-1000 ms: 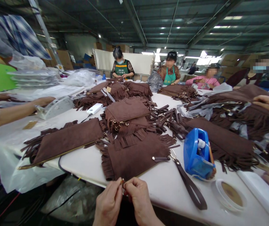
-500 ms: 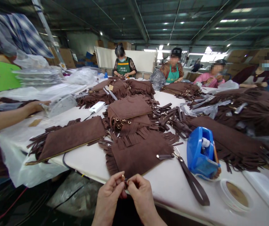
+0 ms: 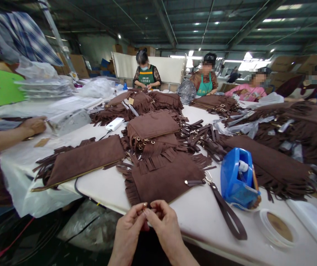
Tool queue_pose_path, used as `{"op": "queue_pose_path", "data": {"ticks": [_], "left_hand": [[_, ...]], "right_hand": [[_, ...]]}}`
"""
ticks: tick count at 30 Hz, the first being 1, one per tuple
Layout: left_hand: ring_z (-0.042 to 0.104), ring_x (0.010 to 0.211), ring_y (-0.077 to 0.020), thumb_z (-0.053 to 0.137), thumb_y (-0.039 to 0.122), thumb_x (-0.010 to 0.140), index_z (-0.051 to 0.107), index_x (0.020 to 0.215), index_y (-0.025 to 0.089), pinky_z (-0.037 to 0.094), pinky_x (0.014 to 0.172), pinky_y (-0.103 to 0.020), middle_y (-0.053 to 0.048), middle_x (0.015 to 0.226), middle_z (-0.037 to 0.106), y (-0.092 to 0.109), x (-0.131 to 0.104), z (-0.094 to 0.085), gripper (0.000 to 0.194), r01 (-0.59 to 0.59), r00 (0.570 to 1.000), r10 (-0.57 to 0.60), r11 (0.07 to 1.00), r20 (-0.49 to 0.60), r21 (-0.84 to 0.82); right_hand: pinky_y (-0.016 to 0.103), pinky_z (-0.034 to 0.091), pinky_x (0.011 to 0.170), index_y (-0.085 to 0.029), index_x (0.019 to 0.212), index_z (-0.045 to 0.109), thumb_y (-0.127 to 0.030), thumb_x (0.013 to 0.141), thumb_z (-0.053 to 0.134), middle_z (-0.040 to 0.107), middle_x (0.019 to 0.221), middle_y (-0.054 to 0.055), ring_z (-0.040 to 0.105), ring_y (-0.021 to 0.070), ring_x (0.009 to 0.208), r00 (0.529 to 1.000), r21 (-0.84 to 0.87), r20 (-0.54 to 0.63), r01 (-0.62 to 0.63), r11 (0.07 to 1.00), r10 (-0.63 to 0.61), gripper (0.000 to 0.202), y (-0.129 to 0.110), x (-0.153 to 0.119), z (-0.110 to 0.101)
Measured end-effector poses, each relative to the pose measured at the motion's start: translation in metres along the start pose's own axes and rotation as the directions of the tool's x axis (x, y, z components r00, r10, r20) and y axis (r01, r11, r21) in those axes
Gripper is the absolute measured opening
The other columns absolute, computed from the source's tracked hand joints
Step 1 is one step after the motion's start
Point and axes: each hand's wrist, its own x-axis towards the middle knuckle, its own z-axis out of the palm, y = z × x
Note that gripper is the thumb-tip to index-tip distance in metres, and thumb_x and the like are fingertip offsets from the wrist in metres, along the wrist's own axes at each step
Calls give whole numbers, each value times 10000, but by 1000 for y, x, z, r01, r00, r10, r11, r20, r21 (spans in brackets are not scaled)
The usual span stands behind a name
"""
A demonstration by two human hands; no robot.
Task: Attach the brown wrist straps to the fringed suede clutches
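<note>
My left hand (image 3: 129,229) and my right hand (image 3: 165,225) meet at the table's front edge, thumbs and fingertips pinched together. Between them is a small shiny piece (image 3: 145,205), mostly hidden by the fingers, too small to name. Just beyond them lies a brown fringed pouch (image 3: 166,177) with a gold zipper pull at its right. A brown wrist strap (image 3: 226,210) with a metal clasp lies to the right of that pouch. Another brown pouch (image 3: 86,160) rests to the left, and more are stacked (image 3: 154,125) behind.
A blue tape dispenser (image 3: 236,179) and a tape roll (image 3: 279,227) sit at the right. Brown pouches are heaped at the far right (image 3: 299,125). A white device (image 3: 115,124) lies behind. Another person's arm (image 3: 11,136) reaches in from the left; several people work across the table.
My right thumb and fingers have shifted slightly up and left against my left fingertips. The other person's hand at the left has drawn back to the left.
</note>
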Motion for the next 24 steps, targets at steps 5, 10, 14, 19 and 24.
{"op": "queue_pose_path", "data": {"ticks": [5, 10, 14, 19, 24], "left_hand": [[523, 507, -129, 623, 430, 628, 635, 904, 147, 412, 542, -247, 34, 521, 582, 5, -3, 0, 396, -32, 999, 32, 999, 13, 8], [483, 504, -118, 591, 467, 656, 641, 811, 148, 374, 493, -225, 28, 529, 564, 9, 1, 2, 359, 14, 1000, -14, 1000, -13, 10], [456, 532, -106, 615, 449, 634, 600, 621, 159, 350, 495, -210, 32, 556, 543, 5, 6, 3, 291, 13, 1000, -12, 999, -22, 46], [444, 521, -97, 639, 421, 625, 589, 619, 149, 347, 494, -208, 35, 538, 532, 0, 5, 3, 277, 56, 998, -56, 998, 9, -24], [432, 425, -76, 660, 412, 595, 582, 606, 145, 317, 427, -193, 43, 469, 518, 6, 3, 8, 278, 80, 997, -79, 990, 13, -118]], "right_hand": [[206, 408, 551, -171, 573, 569, -236, 762, 521, 545, 602, -4, 521, 106, 577, 966, -231, -85, 220, 948, -245, 206, 10, 1, 3], [218, 406, 543, -156, 685, 577, -139, 850, 422, 566, 635, 30, 518, 116, 583, 719, -518, 25, 604, 606, -695, 227, 21, -2, 5], [245, 387, 537, -135, 684, 561, -76, 837, 401, 550, 616, 57, 475, 140, 593, 523, -606, 180, 726, 325, -833, 229, 23, -4, 4], [272, 336, 493, -129, 665, 548, -75, 830, 380, 511, 585, 53, 407, 146, 554, 477, -595, 316, 773, 221, -820, 242, 22, -6, -1], [245, 365, 510, -144, 665, 531, -94, 845, 384, 525, 594, 36, 458, 127, 566, 557, -529, 242, 762, 374, -794, 238, 21, -5, -3]]}}
